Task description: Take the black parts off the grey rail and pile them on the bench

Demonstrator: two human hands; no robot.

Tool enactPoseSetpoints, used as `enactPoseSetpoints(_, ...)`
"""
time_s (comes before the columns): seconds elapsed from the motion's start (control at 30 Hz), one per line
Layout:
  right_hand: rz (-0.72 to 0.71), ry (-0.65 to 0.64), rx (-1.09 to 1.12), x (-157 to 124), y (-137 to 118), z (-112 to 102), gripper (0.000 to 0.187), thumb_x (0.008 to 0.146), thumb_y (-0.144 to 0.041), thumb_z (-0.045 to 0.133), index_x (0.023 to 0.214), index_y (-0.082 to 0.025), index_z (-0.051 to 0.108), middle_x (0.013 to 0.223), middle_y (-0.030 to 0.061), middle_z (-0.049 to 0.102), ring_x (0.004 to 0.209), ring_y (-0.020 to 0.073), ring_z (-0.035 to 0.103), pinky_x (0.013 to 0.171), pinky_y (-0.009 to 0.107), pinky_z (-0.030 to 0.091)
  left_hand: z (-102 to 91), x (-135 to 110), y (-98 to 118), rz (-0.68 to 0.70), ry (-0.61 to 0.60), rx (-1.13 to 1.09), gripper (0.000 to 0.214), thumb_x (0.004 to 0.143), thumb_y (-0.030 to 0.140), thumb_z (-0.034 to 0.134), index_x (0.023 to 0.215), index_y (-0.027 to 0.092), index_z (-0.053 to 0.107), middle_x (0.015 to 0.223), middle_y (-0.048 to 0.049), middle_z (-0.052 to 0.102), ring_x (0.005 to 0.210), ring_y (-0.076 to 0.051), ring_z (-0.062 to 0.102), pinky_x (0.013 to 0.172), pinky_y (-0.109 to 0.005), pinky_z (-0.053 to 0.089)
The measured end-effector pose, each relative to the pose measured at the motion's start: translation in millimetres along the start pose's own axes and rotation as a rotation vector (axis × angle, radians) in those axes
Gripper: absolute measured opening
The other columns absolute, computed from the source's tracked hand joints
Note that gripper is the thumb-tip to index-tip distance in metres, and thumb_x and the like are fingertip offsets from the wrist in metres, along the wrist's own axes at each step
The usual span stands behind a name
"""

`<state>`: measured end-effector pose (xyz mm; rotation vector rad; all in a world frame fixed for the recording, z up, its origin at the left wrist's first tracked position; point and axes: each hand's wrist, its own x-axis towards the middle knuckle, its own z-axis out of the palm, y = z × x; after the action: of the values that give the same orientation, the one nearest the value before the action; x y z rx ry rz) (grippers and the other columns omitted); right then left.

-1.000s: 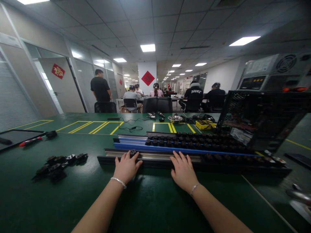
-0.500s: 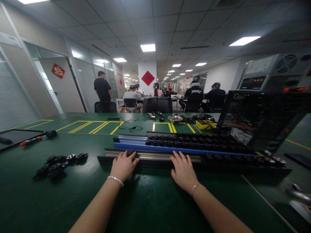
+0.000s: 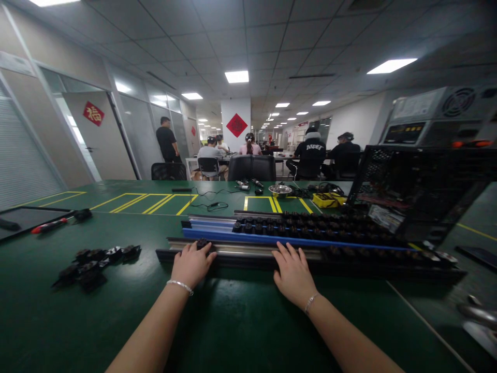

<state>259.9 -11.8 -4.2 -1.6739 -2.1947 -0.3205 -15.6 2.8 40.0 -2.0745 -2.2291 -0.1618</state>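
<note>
At the left end of a long black rail with a metallic channel (image 3: 244, 249), my left hand (image 3: 191, 265) has its fingers closed around a small black part (image 3: 202, 242) on the channel. My fingers partly hide this part. My right hand (image 3: 294, 274) lies further right, fingers stretched out and slightly spread, fingertips on the rail, with nothing visible in it. Several similar black parts (image 3: 341, 252) line the right portion of this rail. A loose pile of black parts (image 3: 89, 267) sits on the green table to the left.
Behind the rail lies a blue rail (image 3: 256, 237) with rows of black parts. An open computer case (image 3: 419, 191) stands at the right. A metal bowl (image 3: 280, 190) and a yellow container (image 3: 329, 200) are further back. A red-handled tool (image 3: 49, 226) lies left.
My left hand has shifted slightly left along the rail, and the black part has moved with it. My right hand stays in place. A standing person in the background has moved slightly.
</note>
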Motion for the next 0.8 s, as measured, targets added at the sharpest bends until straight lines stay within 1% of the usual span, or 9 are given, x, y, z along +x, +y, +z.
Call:
enactPoseSetpoints(0.17,0.003,-0.007,0.002,0,0,-1,0.047,0.075,-0.023,0.042,0.121,-0.02,0.049,0.14,0.0044,0.035,0.129,0.0258,0.022,0.105,0.046,0.006,-1.5,2,-4,-0.012,-0.017,-0.03,0.052,0.082,0.055,0.026,0.125,0.035,0.046,0.131,-0.0093,0.046,0.119,-0.031,0.04,0.091,-0.049,0.034)
enactPoseSetpoints(0.27,0.006,-0.02,0.0,0,-1,-2,0.047,0.075,-0.023,0.042,0.122,-0.021,0.049,0.14,0.0045,0.035,0.129,0.0254,0.022,0.105,0.046,0.005,-1.9,3,-6,-0.051,-0.026,-0.027,0.051,0.081,0.056,0.026,0.124,0.036,0.046,0.131,-0.0086,0.046,0.117,-0.035,0.041,0.091,-0.052,0.032)
enactPoseSetpoints(0.43,0.008,-0.037,-0.004,0,-2,-4,0.047,0.076,-0.024,0.042,0.122,-0.021,0.049,0.14,0.0046,0.034,0.13,0.0256,0.022,0.106,0.046,0.005,-1.7,4,-10,-0.1,-0.031,-0.034,0.051,0.08,0.056,0.026,0.123,0.038,0.048,0.133,-0.0067,0.045,0.117,-0.04,0.038,0.09,-0.058,0.029)
enactPoseSetpoints(0.8,0.004,-0.027,-0.005,0,-2,-2,0.047,0.075,-0.023,0.043,0.122,-0.02,0.048,0.14,0.0054,0.035,0.129,0.0255,0.021,0.105,0.046,0.005,-1.3,6,-18,-0.139,-0.052,-0.07,0.051,0.079,0.057,0.024,0.122,0.041,0.047,0.136,-0.0066,0.042,0.118,-0.043,0.036,0.086,-0.068,0.024)
